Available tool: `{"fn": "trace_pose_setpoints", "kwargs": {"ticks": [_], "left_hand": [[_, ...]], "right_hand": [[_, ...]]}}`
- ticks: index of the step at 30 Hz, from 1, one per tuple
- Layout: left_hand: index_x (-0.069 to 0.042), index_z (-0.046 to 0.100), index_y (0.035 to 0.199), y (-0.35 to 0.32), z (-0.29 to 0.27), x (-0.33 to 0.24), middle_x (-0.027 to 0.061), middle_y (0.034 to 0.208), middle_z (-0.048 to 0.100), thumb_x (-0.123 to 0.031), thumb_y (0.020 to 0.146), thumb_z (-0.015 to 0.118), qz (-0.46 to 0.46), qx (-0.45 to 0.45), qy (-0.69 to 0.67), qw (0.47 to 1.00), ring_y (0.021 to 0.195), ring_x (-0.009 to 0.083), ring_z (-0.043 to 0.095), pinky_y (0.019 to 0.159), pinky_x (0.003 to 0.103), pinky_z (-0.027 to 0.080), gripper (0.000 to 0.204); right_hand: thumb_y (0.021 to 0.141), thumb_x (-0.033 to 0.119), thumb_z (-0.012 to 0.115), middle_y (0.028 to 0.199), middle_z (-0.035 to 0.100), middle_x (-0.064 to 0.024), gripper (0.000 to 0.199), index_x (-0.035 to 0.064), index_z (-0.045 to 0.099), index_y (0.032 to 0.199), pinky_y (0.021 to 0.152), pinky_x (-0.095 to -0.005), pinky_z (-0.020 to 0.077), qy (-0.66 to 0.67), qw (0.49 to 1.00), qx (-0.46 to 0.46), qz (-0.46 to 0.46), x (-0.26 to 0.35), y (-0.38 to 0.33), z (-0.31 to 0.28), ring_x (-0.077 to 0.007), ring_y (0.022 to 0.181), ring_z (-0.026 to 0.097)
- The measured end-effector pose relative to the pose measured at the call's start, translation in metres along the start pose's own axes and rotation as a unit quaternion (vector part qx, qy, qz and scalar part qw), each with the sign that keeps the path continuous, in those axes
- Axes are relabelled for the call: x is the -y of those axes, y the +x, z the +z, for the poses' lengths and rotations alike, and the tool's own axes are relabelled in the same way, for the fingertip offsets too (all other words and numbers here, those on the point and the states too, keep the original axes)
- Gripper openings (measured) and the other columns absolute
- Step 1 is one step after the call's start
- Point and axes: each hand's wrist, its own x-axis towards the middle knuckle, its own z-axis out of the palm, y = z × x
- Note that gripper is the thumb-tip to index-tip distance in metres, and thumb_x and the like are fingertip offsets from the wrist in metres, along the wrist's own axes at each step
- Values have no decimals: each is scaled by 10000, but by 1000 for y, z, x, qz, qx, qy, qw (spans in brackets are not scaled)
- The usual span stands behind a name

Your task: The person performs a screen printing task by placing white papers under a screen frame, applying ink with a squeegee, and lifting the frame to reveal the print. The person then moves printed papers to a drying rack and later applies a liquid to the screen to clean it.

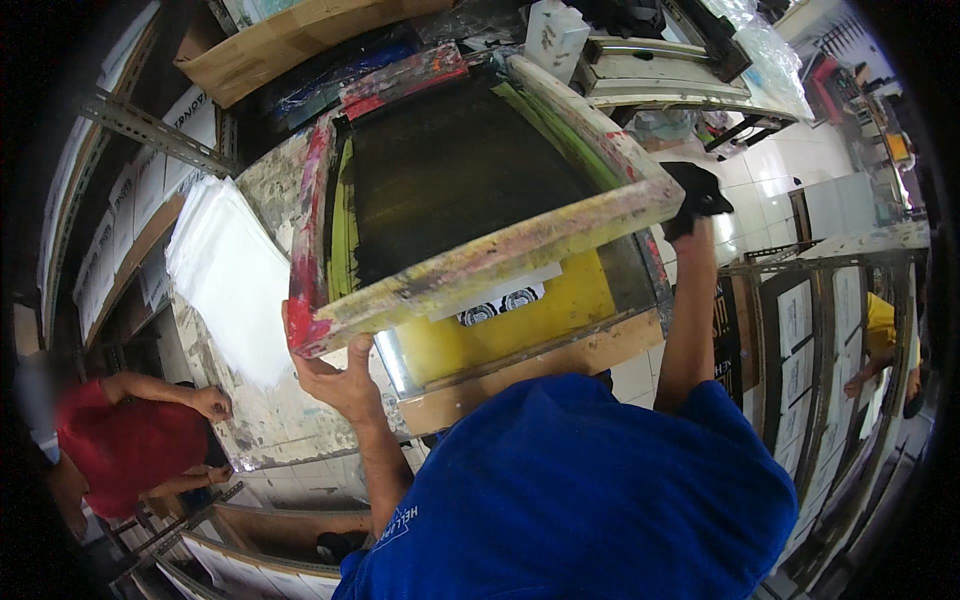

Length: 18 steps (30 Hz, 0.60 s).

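Note:
A paint-stained wooden screen printing frame (500, 240) with dark mesh (470, 170) is tilted, its near edge raised. My left hand (345, 385) is closed around its near left corner, thumb in front. At the near right corner is my right hand (697, 205), covered by something black, a glove or a cloth; I cannot tell which, and its fingers are hidden. Below the raised frame lies a yellow printing board (480, 340). On it is a white piece (505, 302) with black round printed motifs, partly hidden by the frame.
A stack of white sheets (225, 280) lies on the stained table (280, 425) to the left. A person in red (130, 430) stands beyond it. Metal racks (820, 350) flank the right, where a person in yellow (880, 340) shows. A cardboard piece (300, 45) lies at the back.

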Motion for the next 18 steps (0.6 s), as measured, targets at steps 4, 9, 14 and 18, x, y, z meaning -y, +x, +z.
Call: {"fn": "trace_pose_setpoints", "kwargs": {"ticks": [4, 9, 14, 18], "left_hand": [[61, 442, 1442, 15, 8, -12, 179, 1324, 586, -213, 796, 851, 13, 3, -12, 1000, 1189, 253, 571, 1065, 392, 410, 813], [59, 435, 1448, 8, 2, -6, 181, 1346, 573, -192, 772, 868, -1, 7, -13, 1000, 1219, 256, 553, 1076, 390, 402, 841], [59, 383, 1480, -26, -8, 24, 181, 1465, 473, -203, 745, 889, -22, 18, 8, 1000, 1330, 269, 467, 1134, 399, 350, 930], [63, 332, 1503, -58, -9, 61, 180, 1436, 483, -118, 654, 913, -63, 19, -28, 997, 1293, 264, 486, 1112, 367, 361, 1045]], "right_hand": [[872, 134, 639, 977, 674, -176, 318, 21, 606, 1167, 723, -478, 535, -806, 552, -182, -109, -59, 29, -51, -303, 911, 671], [787, 244, 686, 1086, 547, -126, 415, 99, 624, 1170, 775, -450, 449, -799, 448, -117, -384, -79, 13, -21, -334, 970, 555], [821, 335, 648, 1215, 534, -101, 488, 143, 610, 1268, 868, -470, 374, -826, 413, -36, -381, -75, 5, -20, -325, 1102, 485], [882, 403, 599, 1333, 520, -142, 582, 206, 530, 1425, 962, -522, 356, -874, 411, 4, -259, -77, 3, -25, -337, 1266, 448]]}}
